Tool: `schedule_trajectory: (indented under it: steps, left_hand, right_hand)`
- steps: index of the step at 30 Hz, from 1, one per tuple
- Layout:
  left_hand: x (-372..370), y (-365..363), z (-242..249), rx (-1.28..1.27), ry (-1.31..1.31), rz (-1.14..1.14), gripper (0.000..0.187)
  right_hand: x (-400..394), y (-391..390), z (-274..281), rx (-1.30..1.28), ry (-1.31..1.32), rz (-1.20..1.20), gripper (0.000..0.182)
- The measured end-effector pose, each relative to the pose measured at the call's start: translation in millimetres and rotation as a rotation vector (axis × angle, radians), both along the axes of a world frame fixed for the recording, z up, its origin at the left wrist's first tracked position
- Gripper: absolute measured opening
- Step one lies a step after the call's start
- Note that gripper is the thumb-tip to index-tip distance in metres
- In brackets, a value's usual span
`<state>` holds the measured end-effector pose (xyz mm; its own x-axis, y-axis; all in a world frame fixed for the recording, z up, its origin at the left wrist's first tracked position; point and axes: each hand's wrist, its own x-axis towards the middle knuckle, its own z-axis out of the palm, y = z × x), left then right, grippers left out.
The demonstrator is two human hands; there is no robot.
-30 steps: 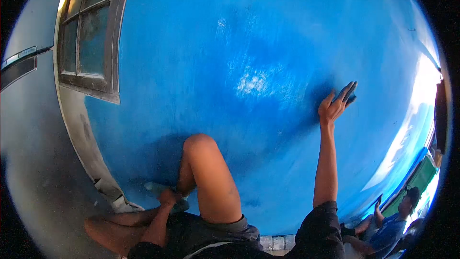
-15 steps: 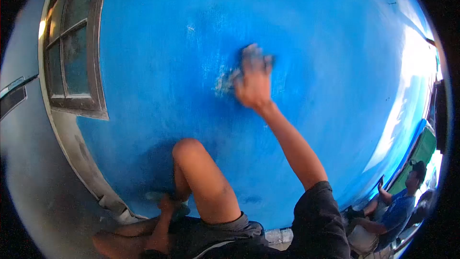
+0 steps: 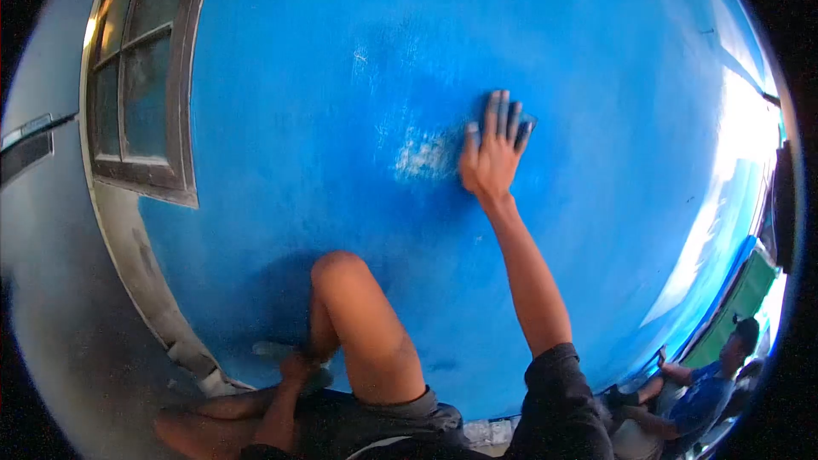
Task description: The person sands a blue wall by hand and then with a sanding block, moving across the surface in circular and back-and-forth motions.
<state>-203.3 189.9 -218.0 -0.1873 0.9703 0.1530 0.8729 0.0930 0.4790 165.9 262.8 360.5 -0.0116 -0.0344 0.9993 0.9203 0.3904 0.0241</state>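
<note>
My right hand point(image 3: 494, 149) lies on the blue wall point(image 3: 596, 162) with its fingers spread, pressing a thin dark pad point(image 3: 530, 122) flat against the surface. The pad's edges show between and beside the fingertips. Left of this hand is a pale, worn patch point(image 3: 424, 153), with smaller whitish scuffs above it. My left hand point(image 3: 296, 365) is low, beside my foot and below my bent knee point(image 3: 339, 266). Its fingers are too small and dim to make out.
A wooden-framed window point(image 3: 183, 111) is at the upper left, beside a grey surface point(image 3: 51, 264). A seated person point(image 3: 703, 400) in a blue shirt is at the lower right, near a green panel point(image 3: 734, 307). Sunlight falls across the wall's right side.
My right hand and the dark pad have moved right and slightly down along the wall, exposing more of the pale patch. My left hand stays near my foot. The view has shifted slightly.
</note>
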Motion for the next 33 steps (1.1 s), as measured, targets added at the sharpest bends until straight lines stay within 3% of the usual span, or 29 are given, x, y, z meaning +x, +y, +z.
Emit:
schedule_trajectory:
  steps: [1,2,4,6,8,10,12,13,15,16,18,20,22,23,24,26,28,30,32,33]
  left_hand:
    - [6.4,2.0,-0.6,0.004,-0.012,-0.009,0.065]
    - [4.9,0.0,0.2,0.004,-0.07,0.043,0.068]
    - [1.8,-10.1,11.9,0.003,-0.122,0.098,0.071]
    - [4.2,-14.1,25.2,-0.069,-0.069,0.125,0.074]
    - [20.5,-21.9,45.9,-0.077,-0.075,0.161,0.073]
    - [23.5,-31.8,46.5,-0.095,-0.058,0.194,0.072]
    - [20.0,-34.8,47.9,0.027,-0.152,0.193,0.072]
    - [17.9,-33.6,51.7,0.033,-0.153,0.197,0.072]
    - [24.0,-32.6,54.0,0.007,-0.072,0.146,0.075]
    - [27.2,-33.7,59.3,0.004,-0.081,0.148,0.075]
    - [22.9,-33.7,68.3,-0.125,-0.108,0.122,0.076]
    - [22.3,-36.2,71.6,-0.061,-0.104,0.141,0.077]
    - [21.1,-25.3,52.1,0.005,-0.123,0.163,0.077]
    - [6.3,-5.8,19.7,-0.001,-0.103,0.087,0.077]
    - [1.8,-4.5,17.2,-0.013,-0.073,0.006,0.077]
    - [-1.5,-8.4,8.2,-0.018,-0.061,0.022,0.078]
    - [-4.7,3.5,12.6,0.007,-0.059,0.052,0.079]
    - [-6.2,8.8,1.0,-0.015,-0.084,-0.009,0.081]
    - [7.3,-10.9,25.5,-0.057,-0.057,0.053,0.082]
    - [11.7,-16.7,38.7,-0.082,-0.022,0.115,0.083]
  right_hand:
    - [-2.8,-4.2,-8.5,-0.017,-0.16,-0.235,0.065]
    - [1.6,-9.9,-12.7,-0.017,-0.161,-0.246,0.065]
    - [3.6,-18.7,-17.9,-0.169,-0.637,0.016,0.064]
    - [9.3,-6.3,-7.3,-0.124,-0.514,-0.002,0.066]
    - [5.3,4.4,-7.5,-0.012,-0.08,-0.077,0.067]
    - [-0.1,-6.8,-18.8,-0.028,-0.226,-0.12,0.067]
    - [0.0,-9.4,-18.7,-0.121,-0.531,-0.033,0.066]
    - [-0.6,-4.4,-15.1,-0.114,-0.531,-0.03,0.066]
    - [-0.7,8.6,-8.0,0.002,-0.068,-0.05,0.066]
    - [-6.0,1.6,-9.3,0.0,-0.077,-0.048,0.066]
    - [-16.3,-9.7,-20.4,-0.057,-0.432,-0.077,0.064]
    - [-8.6,-3.2,-12.0,-0.094,-0.439,-0.07,0.066]
    - [-2.9,14.1,-2.9,0.017,0.111,-0.061,0.067]
    - [-9.4,8.7,-5.8,-0.009,0.058,-0.21,0.068]
    - [-7.0,1.5,-10.7,-0.015,0.058,-0.213,0.068]
    - [-3.7,-9.6,-16.0,-0.118,-0.296,-0.094,0.066]
    - [6.3,10.1,-6.9,-0.037,-0.196,-0.101,0.066]
    - [6.6,18.2,-7.8,0.019,0.185,-0.067,0.066]
    - [1.9,2.2,-20.3,0.022,0.063,-0.194,0.066]
    - [4.6,-9.4,-22.4,-0.068,-0.168,-0.156,0.066]
